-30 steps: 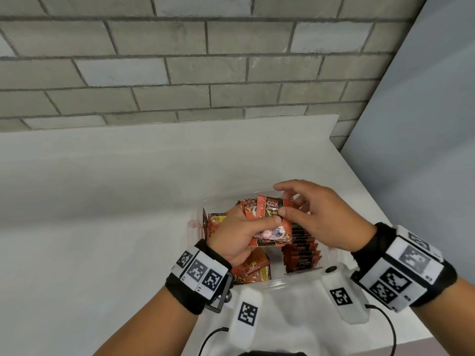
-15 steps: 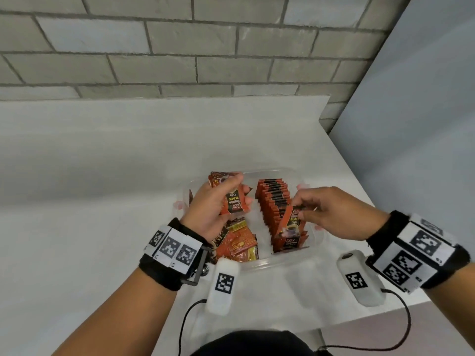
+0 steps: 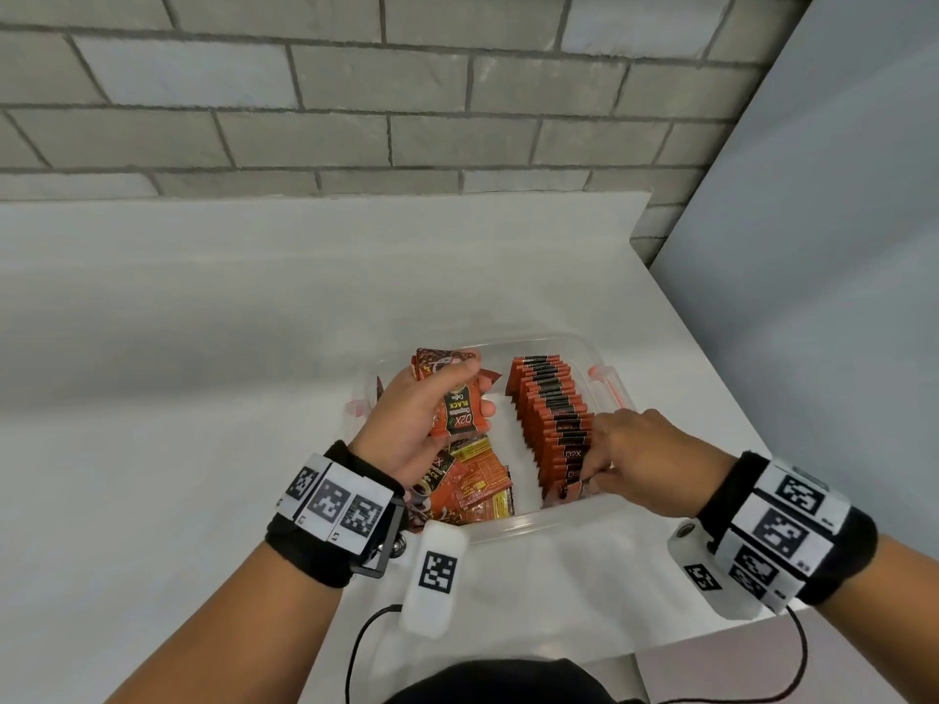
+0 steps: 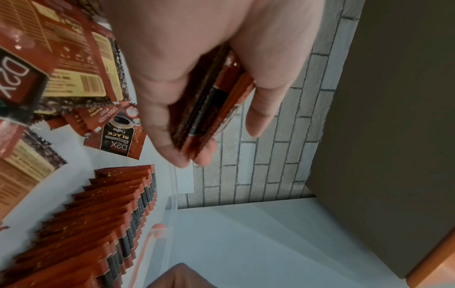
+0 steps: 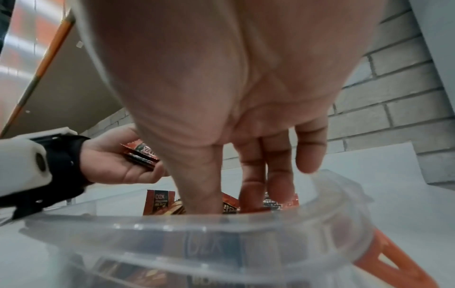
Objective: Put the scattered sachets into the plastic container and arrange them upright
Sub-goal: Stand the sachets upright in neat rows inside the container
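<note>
A clear plastic container (image 3: 559, 340) (image 5: 197, 228) sits on the white table. Along its right side runs a row of upright orange-and-black sachets (image 3: 551, 409) (image 4: 98, 214). Loose sachets (image 3: 477, 487) (image 4: 74, 58) lie flat in its near left part. My left hand (image 3: 472, 393) (image 4: 216, 144) hovers over the left half and grips a small stack of sachets (image 3: 460, 416) (image 4: 214, 109) (image 5: 141, 155). My right hand (image 3: 592, 475) (image 5: 229, 202) reaches down at the near end of the row, thumb and fingers pinching the front sachet (image 3: 569, 492). The container rim hides its fingertips in the right wrist view.
The table (image 3: 203, 398) ends at a grey brick wall (image 3: 457, 94) behind and a grey panel (image 3: 813, 246) on the right. Orange latch handles (image 3: 607, 388) stick out from the container's sides. A black cable (image 3: 366, 632) hangs near the front edge.
My right hand took a sachet from the left hand's stack, carried it to the near end of the row and has lowered it in. The left hand stayed over the container's left half.
</note>
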`<state>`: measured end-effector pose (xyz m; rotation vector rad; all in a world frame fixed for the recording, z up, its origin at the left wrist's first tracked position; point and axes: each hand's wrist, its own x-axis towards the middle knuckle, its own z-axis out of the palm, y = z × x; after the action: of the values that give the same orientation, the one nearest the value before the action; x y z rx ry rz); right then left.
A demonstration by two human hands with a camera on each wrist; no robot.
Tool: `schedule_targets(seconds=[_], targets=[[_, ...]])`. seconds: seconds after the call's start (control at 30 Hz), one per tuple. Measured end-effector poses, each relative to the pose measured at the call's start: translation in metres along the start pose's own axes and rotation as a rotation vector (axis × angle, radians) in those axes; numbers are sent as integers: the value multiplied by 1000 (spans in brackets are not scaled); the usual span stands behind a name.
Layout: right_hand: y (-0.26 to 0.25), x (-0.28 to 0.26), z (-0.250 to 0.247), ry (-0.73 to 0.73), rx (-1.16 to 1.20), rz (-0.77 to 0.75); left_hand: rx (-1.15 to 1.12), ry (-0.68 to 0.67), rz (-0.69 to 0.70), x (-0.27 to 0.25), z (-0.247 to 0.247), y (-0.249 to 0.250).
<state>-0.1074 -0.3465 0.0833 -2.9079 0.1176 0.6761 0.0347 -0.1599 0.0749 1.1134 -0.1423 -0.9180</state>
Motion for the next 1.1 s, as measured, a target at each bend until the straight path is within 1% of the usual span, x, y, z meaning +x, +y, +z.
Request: schedule_targets(seconds=[0.07,0.2,0.33,0.5,0.63,0.77,0.83,0.87,0.97,1.0,1.03,1.1], targets=[[1,2,-2,2,-24,5,15,5,2,0,-1,0],[-1,6,-1,49,-71,-9,14,-2,-4,1,-2,-2],[-3,11,-1,33,-82,-13,-7,-2,-7,2,0,-3],[-4,13,-1,17,-75,-19,-45,12,-56,2,3,-4],[2,12,-1,4,13,7,-29,21,-87,1,3,-5],[9,8,-11,-27,213,70,-7,7,-108,0,4,-5],[11,6,-20,25,315,73,-4,-9,-112,1,4,-5],[10,4,-26,82,373,62,-9,-24,-115,0,6,-5],[0,3,-45,325,603,25,7,-87,-109,-1,9,-6],[-6,3,-49,378,660,11,21,-112,-105,-1,11,-7],[-12,4,-53,394,703,-7,36,-133,-101,-1,12,-8],[-24,8,-56,367,732,-41,47,-157,-85,-1,15,-10]])
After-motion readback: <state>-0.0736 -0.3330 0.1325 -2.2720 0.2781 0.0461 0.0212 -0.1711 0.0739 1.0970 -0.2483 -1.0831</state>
